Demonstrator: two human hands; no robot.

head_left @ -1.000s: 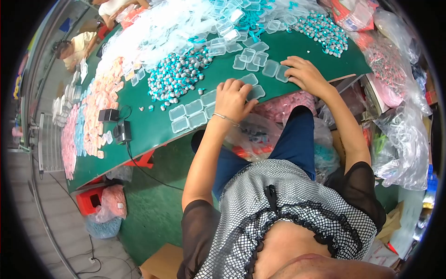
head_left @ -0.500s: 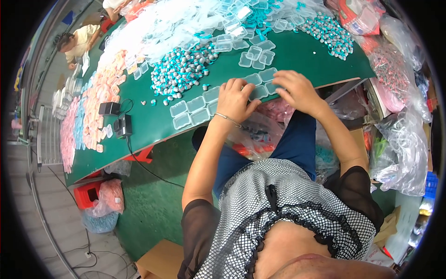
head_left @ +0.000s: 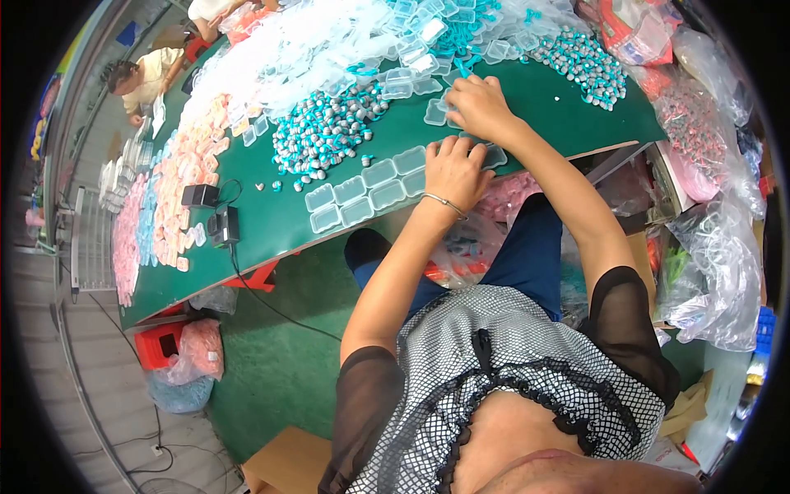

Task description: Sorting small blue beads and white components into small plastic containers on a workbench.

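Two rows of small clear plastic cases (head_left: 378, 172) stand side by side along the near edge of the green table (head_left: 271, 222). My left hand (head_left: 455, 171) lies over the right part of these rows, fingers apart and bent downward, a bracelet on its wrist. Beyond it, my right hand (head_left: 479, 107) is curled over a small group of loose clear cases. One loose case (head_left: 435, 112) shows left of its fingers; most of what lies under that hand is hidden. A heap of small grey-and-teal pieces (head_left: 325, 132) sits left of the loose cases.
A large pile of clear cases (head_left: 304, 49) covers the far side. Another grey-and-teal heap (head_left: 584, 66) lies at right. Peach cases (head_left: 177, 189) and black adapters (head_left: 220, 224) with a cord are at left. Plastic bags (head_left: 712, 263) crowd the right. A person (head_left: 152, 74) sits far left.
My right hand has moved away from the row's right end, up and left onto the loose cases. My left hand has slid right along the rows, uncovering more cases.
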